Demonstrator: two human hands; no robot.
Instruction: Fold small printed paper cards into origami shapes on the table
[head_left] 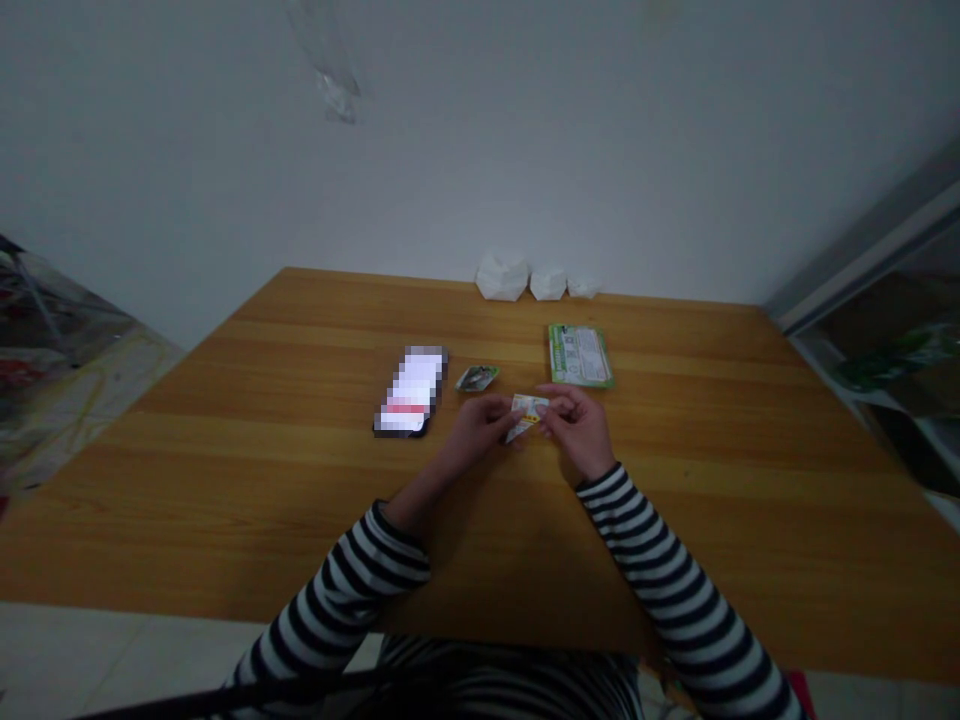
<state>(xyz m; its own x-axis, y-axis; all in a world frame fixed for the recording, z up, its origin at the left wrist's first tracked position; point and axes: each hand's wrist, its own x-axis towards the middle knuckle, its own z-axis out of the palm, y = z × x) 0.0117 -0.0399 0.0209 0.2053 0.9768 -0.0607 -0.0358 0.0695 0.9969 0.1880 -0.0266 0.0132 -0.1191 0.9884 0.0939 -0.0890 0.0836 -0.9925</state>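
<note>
Folded printed wrapper (526, 415) pinched between fingertips of left hand (475, 428) and right hand (576, 427), both partly closed, held just above wooden table (247, 520); foil sachet (477, 378), green printed card (580, 355), smartphone (405, 392) lying nearby.

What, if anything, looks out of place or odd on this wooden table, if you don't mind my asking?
White crumpled lumps, possibly paper, sit bunched at the table's far edge against the wall, looking discarded. The small printed packet pinched between the left hand and right hand looks bent. Nothing appears spilled.
</note>
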